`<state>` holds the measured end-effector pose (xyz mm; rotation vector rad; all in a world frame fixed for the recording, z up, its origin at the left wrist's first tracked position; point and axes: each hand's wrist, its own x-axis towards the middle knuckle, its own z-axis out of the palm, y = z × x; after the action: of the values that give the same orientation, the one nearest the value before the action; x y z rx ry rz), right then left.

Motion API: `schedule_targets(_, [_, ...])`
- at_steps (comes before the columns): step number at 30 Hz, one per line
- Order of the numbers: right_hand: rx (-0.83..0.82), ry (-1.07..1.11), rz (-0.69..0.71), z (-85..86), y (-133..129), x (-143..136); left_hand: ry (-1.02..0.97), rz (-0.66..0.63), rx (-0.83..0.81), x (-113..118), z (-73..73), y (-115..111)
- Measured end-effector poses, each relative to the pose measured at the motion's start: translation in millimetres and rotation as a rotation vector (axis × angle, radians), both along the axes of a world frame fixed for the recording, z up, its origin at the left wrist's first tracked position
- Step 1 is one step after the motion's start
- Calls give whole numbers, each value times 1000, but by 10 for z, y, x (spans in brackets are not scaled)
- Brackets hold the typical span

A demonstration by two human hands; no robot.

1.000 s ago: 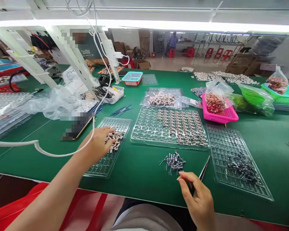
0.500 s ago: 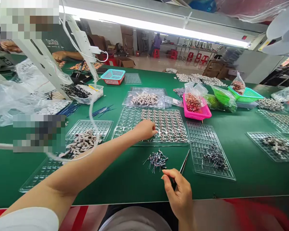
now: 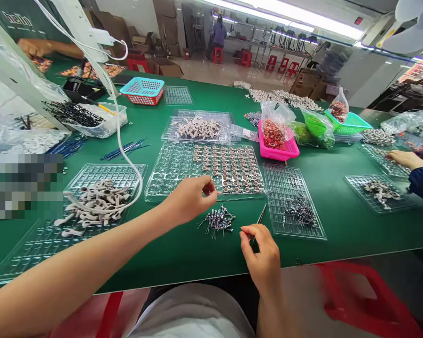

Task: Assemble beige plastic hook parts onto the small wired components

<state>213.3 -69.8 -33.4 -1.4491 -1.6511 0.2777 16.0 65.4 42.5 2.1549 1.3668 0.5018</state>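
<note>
My left hand (image 3: 192, 199) is closed in a pinch just off the near edge of a clear plastic tray (image 3: 169, 171). Whatever sits at its fingertips is too small to make out. Small beige round-ended parts (image 3: 232, 164) fill the tray's right side, while bare pockets show on its left. My right hand (image 3: 262, 253) is curled near the table's front edge, thumb and forefinger close together. Metal tweezers (image 3: 261, 215) stick out from it, pointing away from me. Between the hands lies a pile of small wire-legged components (image 3: 218, 219) on the green table.
A tray of beige spoon-shaped parts (image 3: 104, 199) lies left, crossed by a white cable (image 3: 119, 126). Another tray (image 3: 275, 192) holds more wired components at right. Behind stand stacked trays (image 3: 167, 130) and a pink basket (image 3: 278, 154). A co-worker's hand (image 3: 405, 158) is far right.
My left hand has drawn back from over the tray's parts toward me and the component pile. My right hand stays closed round the tweezers. The view has shifted, and a co-worker's arm shows at right.
</note>
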Motion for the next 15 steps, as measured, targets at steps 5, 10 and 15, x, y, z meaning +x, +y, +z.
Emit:
schedule_targets(5, [-78, -242, 70, 20, 136, -41, -353, -49, -286, -153, -108, -419])
schedule_targets(10, [-90, -354, 84, 12, 181, -94, -513, -66, -526, -203, -262, -474])
schedule_targets(15, [-103, -319, 153, 109, 77, -25, -709, -49, -762, -186, -314, -418])
